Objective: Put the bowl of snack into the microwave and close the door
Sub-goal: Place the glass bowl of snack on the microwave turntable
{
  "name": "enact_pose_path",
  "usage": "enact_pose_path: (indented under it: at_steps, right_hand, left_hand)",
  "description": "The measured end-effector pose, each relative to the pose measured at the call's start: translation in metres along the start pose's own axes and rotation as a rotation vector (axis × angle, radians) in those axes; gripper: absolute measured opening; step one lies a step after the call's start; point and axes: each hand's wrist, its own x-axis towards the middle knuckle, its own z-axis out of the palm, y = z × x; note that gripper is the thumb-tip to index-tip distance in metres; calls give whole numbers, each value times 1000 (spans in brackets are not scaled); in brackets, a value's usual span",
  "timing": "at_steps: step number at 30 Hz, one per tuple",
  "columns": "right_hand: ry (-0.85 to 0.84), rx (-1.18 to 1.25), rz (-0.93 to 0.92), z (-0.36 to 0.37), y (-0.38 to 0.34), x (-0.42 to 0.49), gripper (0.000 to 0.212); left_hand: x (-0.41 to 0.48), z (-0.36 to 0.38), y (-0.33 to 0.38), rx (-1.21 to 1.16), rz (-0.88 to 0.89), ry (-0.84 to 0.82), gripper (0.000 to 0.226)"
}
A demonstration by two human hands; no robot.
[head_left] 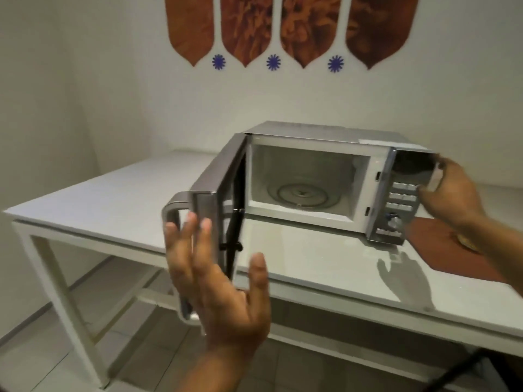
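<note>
**Desk and its load**

I see a white desk (113,199) on white legs over a tiled floor (169,360). A microwave (325,137) stands on it, door (215,176) swung open past the front edge. A brown mat (435,247) lies just right of it.

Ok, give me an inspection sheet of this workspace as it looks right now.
Surface: white table, glossy, bare in front.
Job's things: silver microwave, door swung wide open, glass turntable empty; bowl of snack not seen.
Clutter: reddish-brown mat beside the microwave.
Grippers: left hand open by the door handle; right hand at the control panel, fingers curled.
Cables: nothing seen.
Surroundings: white wall, brown decals, tiled floor.
</note>
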Motion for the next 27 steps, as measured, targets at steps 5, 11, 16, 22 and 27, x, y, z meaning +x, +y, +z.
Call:
enact_pose_path:
  at_steps: [5, 11, 16, 22, 27]
  right_hand:
    - [-73, 26, 73, 1, 62, -40, 65]
    - [-133, 74, 221, -6, 150, -48, 44]
    - [-146, 86, 263, 1, 214, -20, 54]
    - [-198, 30, 339, 31, 258, 27, 80]
    - [-249, 109, 378, 41, 280, 42, 57]
  left_hand:
    - [-56, 79, 23, -59, 60, -559, 60]
    - [-101, 194, 20, 75, -92, -1044, 69]
    - [-132, 259, 6, 168, -39, -1201, 71]
    - [-151, 272, -14, 338, -94, -1333, 81]
    - [-150, 270, -15, 346, -145, -1365, 83]
